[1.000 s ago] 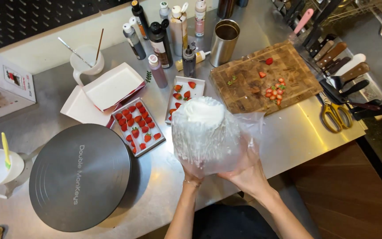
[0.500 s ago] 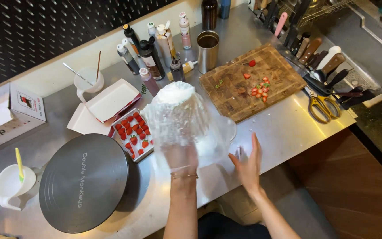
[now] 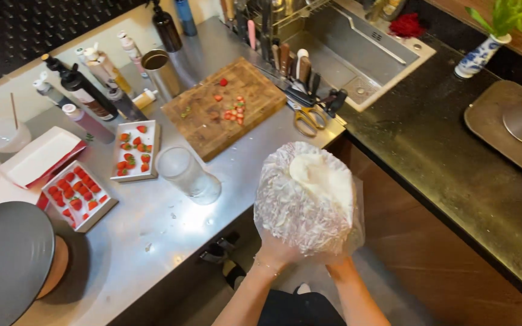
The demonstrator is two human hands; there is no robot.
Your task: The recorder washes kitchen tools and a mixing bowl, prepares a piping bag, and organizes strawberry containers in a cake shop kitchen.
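I hold a clear plastic bag full of white cream from below with both hands, out past the steel counter's front edge and above the floor. My left hand grips the bag's lower left. My right hand is tucked under its lower right and mostly hidden by the bag. An empty clear glass stands on the counter just left of the bag.
A wooden cutting board holds strawberry pieces. Two trays of strawberries sit left of the glass, with bottles behind and a grey turntable at far left. Scissors lie by the sink. A black counter runs along the right.
The bag has come up out of the glass and moved right, off the counter. My right hand has gone back onto the bag. The view has swung right.
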